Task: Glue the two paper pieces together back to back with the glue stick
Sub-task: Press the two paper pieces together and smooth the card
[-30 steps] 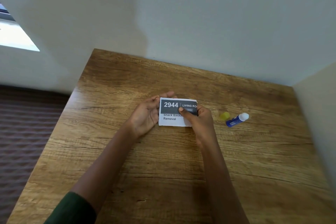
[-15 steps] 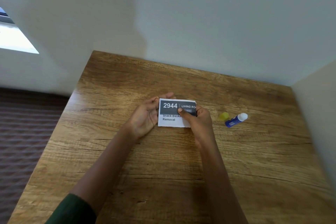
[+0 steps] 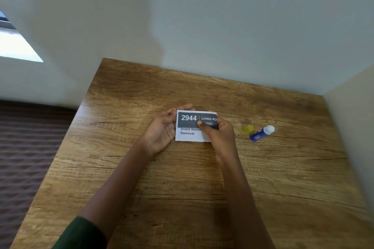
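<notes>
Pinching the paper pieces (image 3: 192, 127) mid-worktop, left hand (image 3: 162, 129) and right hand (image 3: 219, 134) grip opposite edges, probably pressing glued backs together.

Blue glue stick (image 3: 261, 133), yellow cap (image 3: 248, 129)

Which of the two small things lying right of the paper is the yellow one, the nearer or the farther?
The nearer one: the yellow cap lies between the paper and the blue glue stick, which lies farther right.
</notes>
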